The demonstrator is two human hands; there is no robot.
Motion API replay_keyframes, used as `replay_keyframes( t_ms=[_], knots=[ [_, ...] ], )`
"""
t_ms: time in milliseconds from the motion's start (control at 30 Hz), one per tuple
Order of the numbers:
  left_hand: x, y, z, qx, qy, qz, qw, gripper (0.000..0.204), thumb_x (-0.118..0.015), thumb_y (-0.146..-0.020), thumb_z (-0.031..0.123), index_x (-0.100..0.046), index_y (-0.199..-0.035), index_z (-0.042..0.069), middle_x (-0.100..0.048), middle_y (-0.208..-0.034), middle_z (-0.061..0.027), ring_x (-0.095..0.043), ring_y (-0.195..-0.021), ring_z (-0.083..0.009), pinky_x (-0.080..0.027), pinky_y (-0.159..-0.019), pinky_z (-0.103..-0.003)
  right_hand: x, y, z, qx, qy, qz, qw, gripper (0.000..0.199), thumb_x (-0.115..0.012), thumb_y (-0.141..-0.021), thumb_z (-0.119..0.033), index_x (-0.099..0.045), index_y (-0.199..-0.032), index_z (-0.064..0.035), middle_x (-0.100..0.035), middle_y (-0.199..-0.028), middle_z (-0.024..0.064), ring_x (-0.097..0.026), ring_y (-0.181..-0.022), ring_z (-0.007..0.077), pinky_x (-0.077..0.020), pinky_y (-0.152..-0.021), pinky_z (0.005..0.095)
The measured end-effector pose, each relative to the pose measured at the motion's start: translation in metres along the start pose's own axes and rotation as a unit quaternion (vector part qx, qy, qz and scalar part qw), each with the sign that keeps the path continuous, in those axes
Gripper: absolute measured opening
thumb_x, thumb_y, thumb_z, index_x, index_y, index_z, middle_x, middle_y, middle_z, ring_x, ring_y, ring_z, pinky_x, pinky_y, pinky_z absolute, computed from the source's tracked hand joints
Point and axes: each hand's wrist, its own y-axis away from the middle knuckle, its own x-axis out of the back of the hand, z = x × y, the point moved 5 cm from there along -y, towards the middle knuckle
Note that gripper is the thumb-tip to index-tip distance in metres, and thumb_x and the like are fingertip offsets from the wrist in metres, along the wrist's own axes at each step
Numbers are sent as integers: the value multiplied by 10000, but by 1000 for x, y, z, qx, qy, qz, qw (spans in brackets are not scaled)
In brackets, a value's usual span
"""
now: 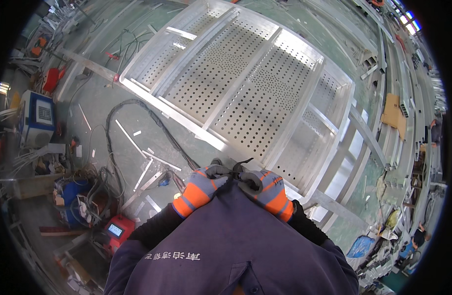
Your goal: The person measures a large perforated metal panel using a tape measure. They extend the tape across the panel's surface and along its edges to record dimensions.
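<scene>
Nearest me spreads the person's dark purple garment (265, 233), with pale lettering across its left part, its cloth rising to a peak between the two hands. The left hand (199, 189), in a grey and orange glove, has its fingers closed on the cloth at that peak; the right hand (266, 192), gloved alike, is clenched on the same gathered edge just beside it. A short black tie (243, 162) pokes out between them, though I can't tell from here which fingers pinch it. Near on the left sits a red box (119, 229) with a lit screen, and just beyond it a blue spool-like thing (71, 199) among tangled cables. Near on the right lies a blue bag (361, 247), with another person (419, 239) further to the right. Past the hands, on the left, a thick dark cable (157, 120) loops over the green floor (137, 117), thin metal strips (130, 139) scattered near it. Beyond the hands stands a big metal frame (236, 88) backed by perforated sheet and crossed by bars. A blue and white machine (39, 118) stands well to its left; to its right, a piece of cardboard (393, 115) lies on long metal profiles (396, 153).
</scene>
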Motion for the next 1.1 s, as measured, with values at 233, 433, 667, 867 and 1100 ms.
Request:
replay_keyframes(
  t_ms=[233, 433, 667, 867, 1100],
  knots=[
    [-1, 1, 5, 9, -3, 9, 1000, 203, -701, -853, 89, -693, -1023, -22, -718, -927, -58, -624, -845, -81, -509, -754, -253, -3, -6, 0, -4, 21, 39, 999, 255, -753, -792, -283, -647, -889, -72, -632, -835, 108, -604, -751, 324, -472, -640, 423],
    [-1, 2, 13, 9, -14, 16, 1000, 186, -711, -844, 103, -699, -978, -26, -719, -900, -54, -621, -824, -80, -504, -721, -263, -3, -8, -3, -12, -15, 63, 998, 254, -744, -803, -276, -629, -895, -69, -633, -850, 111, -610, -787, 326, -473, -639, 424],
    [1, 0, 5, -26, 23, 26, 999, 212, -726, -819, 149, -704, -963, -5, -715, -876, -106, -662, -803, -149, -510, -734, -302, -9, -10, 0, 77, 36, 62, 994, 199, -724, -813, -232, -619, -904, -89, -635, -838, 115, -615, -800, 346, -481, -653, 444],
    [-6, -9, -14, 10, 84, -18, 996, 269, -664, -922, 208, -678, -1114, 19, -714, -1033, -76, -630, -944, -114, -504, -837, -294, -9, -12, 8, 82, 15, 83, 993, 175, -728, -804, -173, -620, -915, -91, -643, -871, 123, -616, -806, 350, -484, -661, 451],
    [-1, -14, -22, 61, 6, 27, 998, 541, -680, -860, 552, -699, -984, 26, -696, -834, -72, -616, -765, -135, -498, -709, -334, -23, -26, 13, 144, 109, 2, 984, 130, -659, -833, -178, -589, -890, -83, -600, -840, 120, -591, -812, 341, -480, -681, 447]
  ],
)
